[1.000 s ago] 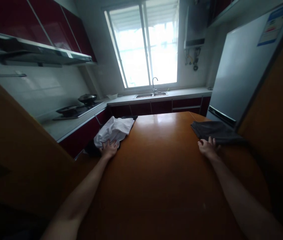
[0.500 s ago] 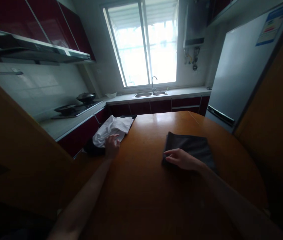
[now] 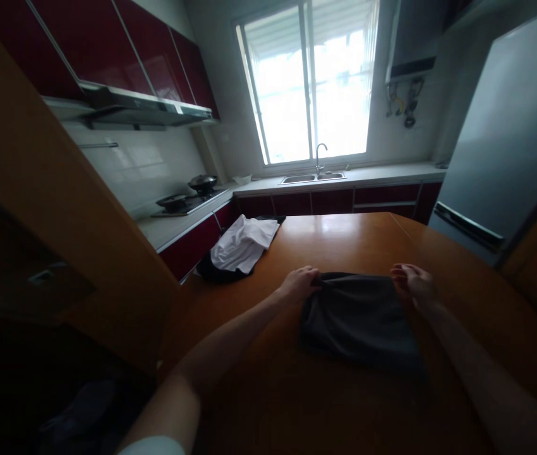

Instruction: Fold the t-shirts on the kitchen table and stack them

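Note:
A dark grey folded cloth garment [image 3: 358, 322] lies on the wooden table in front of me. My left hand [image 3: 301, 284] is closed on its far left corner, with the fabric creased beside the fingertips. At the far right corner is my right hand [image 3: 415, 284], fingers loosely curled and apart, close against the cloth's edge; contact there is hard to make out. To the left, a crumpled white garment [image 3: 244, 243] rests over black cloth [image 3: 223, 272] at the table's edge, away from both hands.
The wooden table [image 3: 344, 243] has a rounded right side. Beyond it are a counter with a sink [image 3: 313, 179] and a stove holding pans [image 3: 203, 183]. A fridge [image 3: 510, 139] stands at the right, a wooden panel [image 3: 60, 164] at the left.
The dark grey garment has come from the table's far right to the middle, nearer me. My left hand has left the white garment and taken the grey one's corner. The view has turned left.

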`<state>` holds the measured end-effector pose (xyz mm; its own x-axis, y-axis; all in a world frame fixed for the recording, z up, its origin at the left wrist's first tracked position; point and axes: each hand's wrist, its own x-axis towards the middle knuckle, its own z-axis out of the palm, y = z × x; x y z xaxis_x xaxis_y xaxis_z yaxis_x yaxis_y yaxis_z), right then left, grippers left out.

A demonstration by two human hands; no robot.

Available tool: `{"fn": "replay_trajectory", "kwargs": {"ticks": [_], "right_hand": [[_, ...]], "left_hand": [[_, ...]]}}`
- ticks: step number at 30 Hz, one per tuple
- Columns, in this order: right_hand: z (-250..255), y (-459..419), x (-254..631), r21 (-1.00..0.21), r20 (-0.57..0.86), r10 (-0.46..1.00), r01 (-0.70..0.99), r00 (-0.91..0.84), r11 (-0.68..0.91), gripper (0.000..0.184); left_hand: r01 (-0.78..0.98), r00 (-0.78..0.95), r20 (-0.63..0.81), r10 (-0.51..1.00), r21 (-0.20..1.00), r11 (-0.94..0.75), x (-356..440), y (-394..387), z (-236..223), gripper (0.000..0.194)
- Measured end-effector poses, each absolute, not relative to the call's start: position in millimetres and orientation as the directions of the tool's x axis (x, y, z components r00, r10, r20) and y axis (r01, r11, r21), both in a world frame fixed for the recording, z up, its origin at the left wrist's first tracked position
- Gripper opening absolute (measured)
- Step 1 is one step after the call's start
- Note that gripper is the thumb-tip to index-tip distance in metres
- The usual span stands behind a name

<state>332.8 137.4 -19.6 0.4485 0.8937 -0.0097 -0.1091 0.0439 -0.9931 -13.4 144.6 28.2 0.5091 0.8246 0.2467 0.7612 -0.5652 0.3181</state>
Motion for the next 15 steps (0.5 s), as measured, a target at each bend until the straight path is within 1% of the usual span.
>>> {"fn": "replay_trajectory", "kwargs": {"ticks": [1,2,3,5,8,10,12,13,15], "right_hand": [[-28,141,340,-0.99,-0.032,0.859,-0.136,0.511,0.044,0.027],[-35,144,346,-0.986,-0.05,0.833,-0.162,0.551,0.049,0.026],[-39,146,351,-0.982,-0.057,0.816,-0.18,0.575,0.058,0.025],[-43,148,355,-0.979,-0.049,0.806,-0.187,0.59,0.078,0.027],[-43,149,356,-0.983,-0.026,0.815,-0.165,0.578,0.086,0.031],[-43,149,355,-0.983,-0.033,0.821,-0.166,0.57,0.075,0.032],[-44,150,355,-0.984,-0.042,0.822,-0.166,0.568,0.065,0.033],[-44,151,356,-0.984,-0.044,0.823,-0.165,0.567,0.061,0.033],[-44,151,355,-0.986,-0.041,0.826,-0.157,0.563,0.058,0.033]], "left_hand": [[0.734,0.499,0.241,0.832,0.393,-0.554,-15,154,38,0.02],[0.702,0.473,0.239,0.848,0.478,-0.527,-18,167,52,0.022],[0.678,0.437,0.243,0.866,0.544,-0.494,-21,182,68,0.028],[0.644,0.368,0.273,0.889,0.616,-0.455,-27,217,110,0.035],[0.525,0.214,0.39,0.896,0.727,-0.442,-35,271,193,0.043],[0.429,0.115,0.473,0.874,0.77,-0.473,-41,297,256,0.044],[0.337,0.045,0.555,0.83,0.774,-0.536,-50,311,316,0.041],[0.3,0.019,0.599,0.801,0.76,-0.576,-56,313,342,0.04],[0.247,-0.049,0.695,0.717,0.704,-0.665,-73,310,382,0.05]]}}
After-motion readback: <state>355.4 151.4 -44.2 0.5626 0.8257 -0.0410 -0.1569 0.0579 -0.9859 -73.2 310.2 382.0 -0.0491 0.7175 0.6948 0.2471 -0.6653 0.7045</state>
